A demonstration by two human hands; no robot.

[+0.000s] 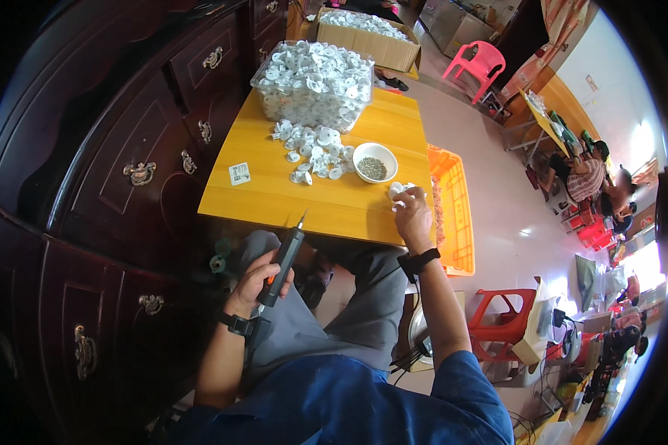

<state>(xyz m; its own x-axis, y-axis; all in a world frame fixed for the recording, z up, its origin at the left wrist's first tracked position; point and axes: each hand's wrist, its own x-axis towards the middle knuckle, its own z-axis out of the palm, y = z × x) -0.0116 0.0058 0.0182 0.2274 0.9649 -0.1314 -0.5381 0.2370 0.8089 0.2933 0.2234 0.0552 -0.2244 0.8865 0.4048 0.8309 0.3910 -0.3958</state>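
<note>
My left hand (260, 280) is closed round a dark electric screwdriver (288, 256) with an orange button, its thin bit pointing up and away at the table's front edge. My right hand (414, 221) is over the right edge of the yellow table (274, 194), fingers curled on small white round plastic parts (398, 190); my fingers hide some of them. To the left of that hand stands a white bowl (375, 162) holding small metal screws. A loose pile of the same white parts (321, 152) lies beside the bowl, in front of a clear bin (315, 100) heaped with more.
An orange crate (463, 215) stands against the table's right side. A small white label (240, 173) lies at the left of the tabletop. Dark wooden drawers (126, 148) line the left. Behind the table is a full cardboard box (371, 46). Other people sit far right.
</note>
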